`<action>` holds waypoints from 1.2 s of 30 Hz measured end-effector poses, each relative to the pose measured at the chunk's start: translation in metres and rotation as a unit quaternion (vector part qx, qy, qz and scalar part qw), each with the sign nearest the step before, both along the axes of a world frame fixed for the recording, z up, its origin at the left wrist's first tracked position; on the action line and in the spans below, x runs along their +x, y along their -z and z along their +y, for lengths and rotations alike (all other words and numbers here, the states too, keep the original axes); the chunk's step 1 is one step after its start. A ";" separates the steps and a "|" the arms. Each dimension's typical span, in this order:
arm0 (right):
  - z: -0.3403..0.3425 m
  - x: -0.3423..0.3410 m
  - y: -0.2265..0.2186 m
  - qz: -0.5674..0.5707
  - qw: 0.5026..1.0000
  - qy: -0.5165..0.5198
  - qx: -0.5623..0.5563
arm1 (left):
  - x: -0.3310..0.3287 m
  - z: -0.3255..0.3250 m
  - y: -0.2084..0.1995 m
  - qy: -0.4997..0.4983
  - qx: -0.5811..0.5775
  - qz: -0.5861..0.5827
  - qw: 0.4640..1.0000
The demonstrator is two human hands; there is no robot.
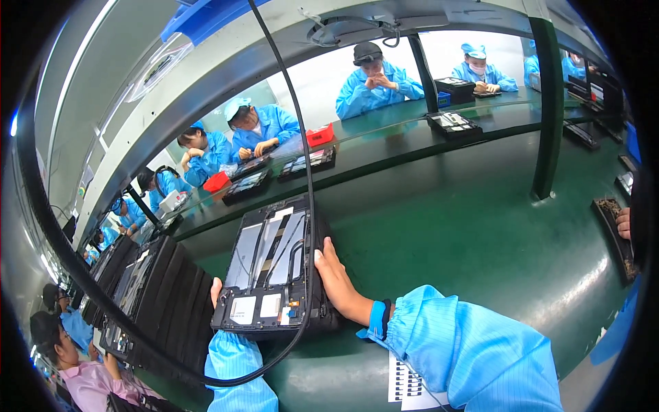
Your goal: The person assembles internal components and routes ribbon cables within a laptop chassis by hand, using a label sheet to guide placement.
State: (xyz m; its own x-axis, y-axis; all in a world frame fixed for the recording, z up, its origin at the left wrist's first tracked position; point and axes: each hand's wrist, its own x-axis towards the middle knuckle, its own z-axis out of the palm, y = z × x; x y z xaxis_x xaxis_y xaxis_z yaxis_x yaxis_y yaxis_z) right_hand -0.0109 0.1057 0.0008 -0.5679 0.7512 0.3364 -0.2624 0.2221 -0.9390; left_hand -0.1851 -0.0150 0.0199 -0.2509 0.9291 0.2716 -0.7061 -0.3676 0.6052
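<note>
Both my hands hold a black tray stack point(326, 281) by its two sides, over the green bench. On top lies an opened tablet point(278, 250), with silver battery cells, dark flex cables and small boards at its near end. My right hand point(341, 288) presses against the right side, fingers stretched along it, with a blue wrist strap at the cuff. Of my left hand point(216, 292) only a little shows at the left edge; the rest is hidden by the tray stack. A black cable point(300, 123) hangs across the view in front of the tablet.
Tall stacks of black trays point(161, 295) stand close on the left. A green post point(547, 110) rises from the bench point(439, 213) on the right. Papers point(405, 384) lie under my right forearm. Workers in blue sit opposite, among trays and red bins point(320, 134). Another person's hand point(623, 223) is far right.
</note>
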 end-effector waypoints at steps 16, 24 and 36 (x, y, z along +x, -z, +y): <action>-0.004 -0.009 -0.003 -0.012 0.999 0.007 0.041 | 0.007 -0.008 -0.011 -0.078 -0.026 0.069 0.994; 0.004 -0.006 -0.013 0.094 0.995 0.002 -0.038 | 0.002 -0.010 -0.010 -0.164 0.008 0.123 0.979; 0.008 -0.011 -0.019 0.097 0.992 -0.009 0.076 | -0.004 0.003 -0.008 -0.111 0.024 0.186 0.976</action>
State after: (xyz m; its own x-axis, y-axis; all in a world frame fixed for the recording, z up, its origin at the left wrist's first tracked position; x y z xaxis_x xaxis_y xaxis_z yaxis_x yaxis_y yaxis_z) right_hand -0.0222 0.1142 0.0201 -0.4946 0.6733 0.5497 -0.4398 0.3517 -0.8264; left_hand -0.1894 -0.0123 0.0278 -0.3199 0.8467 0.4251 -0.3401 -0.5214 0.7826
